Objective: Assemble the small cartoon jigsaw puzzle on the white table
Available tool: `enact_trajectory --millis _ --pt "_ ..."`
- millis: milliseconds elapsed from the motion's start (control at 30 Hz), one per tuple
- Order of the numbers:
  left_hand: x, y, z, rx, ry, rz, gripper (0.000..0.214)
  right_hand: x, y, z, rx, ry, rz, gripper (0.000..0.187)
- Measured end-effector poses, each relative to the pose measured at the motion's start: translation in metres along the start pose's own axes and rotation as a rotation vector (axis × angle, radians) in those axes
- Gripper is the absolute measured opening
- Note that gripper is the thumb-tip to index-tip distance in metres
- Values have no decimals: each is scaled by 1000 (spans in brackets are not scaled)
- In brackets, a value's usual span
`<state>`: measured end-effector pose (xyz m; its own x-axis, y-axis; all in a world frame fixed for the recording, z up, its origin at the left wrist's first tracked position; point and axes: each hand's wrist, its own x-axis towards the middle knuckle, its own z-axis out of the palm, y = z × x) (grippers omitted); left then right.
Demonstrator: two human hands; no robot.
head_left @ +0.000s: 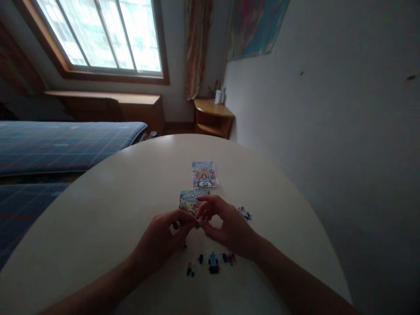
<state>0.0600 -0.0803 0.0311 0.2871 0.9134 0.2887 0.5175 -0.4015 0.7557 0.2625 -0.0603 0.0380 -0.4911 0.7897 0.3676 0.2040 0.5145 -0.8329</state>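
Observation:
My left hand (167,229) and my right hand (226,223) meet over the middle of the table, both pinching at one small dark piece (197,225) between the fingertips. Its kind is too small to make out. Just behind the hands lies a colourful printed leaflet (188,199), partly covered by my right hand. Nearer to me, a small blue-and-white toy figure of building bricks (213,260) lies on the table with small dark pieces at its sides. Several loose bricks (190,269) lie to its left. More blue and white pieces (244,213) show beyond my right wrist.
A printed packet (204,175) lies farther back on the round white table (124,192). Left of the table are mattresses with blue plaid covers (65,144). A white wall (328,131) runs along the right, and a wooden corner shelf (213,108) stands behind.

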Motion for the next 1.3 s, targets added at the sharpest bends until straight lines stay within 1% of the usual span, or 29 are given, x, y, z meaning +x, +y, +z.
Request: enact_trajectory --millis 100,233,300,400,500,633,733,900,1067,1200,1300 --pt "2 3 -2 -134 32 -134 18 2 0 4 46 60 40 46" --pt "3 4 -1 -286 70 -223 23 4 -3 5 34 42 121 30" --pt "3 4 0 -346 77 -237 22 5 -3 5 46 54 161 25" --pt "2 1 2 -437 61 -219 20 5 -3 4 50 95 190 20" --pt "1 -1 2 -482 53 -211 18 6 -3 3 16 106 159 14" --pt "0 -2 3 -520 20 -218 21 7 -5 1 -14 109 79 15" --pt "1 -1 3 -500 16 -194 23 7 -5 1 -12 104 63 14" --pt "1 -4 3 -400 57 -171 17 5 -2 2 -19 100 108 15" --pt "1 -4 2 -297 68 -167 16 2 -1 2 -43 77 85 18" --pt "1 -4 1 -217 83 -142 13 0 -2 2 -94 71 61 27" --pt "1 -5 2 -195 79 -130 12 -1 -3 2 -128 67 68 25"
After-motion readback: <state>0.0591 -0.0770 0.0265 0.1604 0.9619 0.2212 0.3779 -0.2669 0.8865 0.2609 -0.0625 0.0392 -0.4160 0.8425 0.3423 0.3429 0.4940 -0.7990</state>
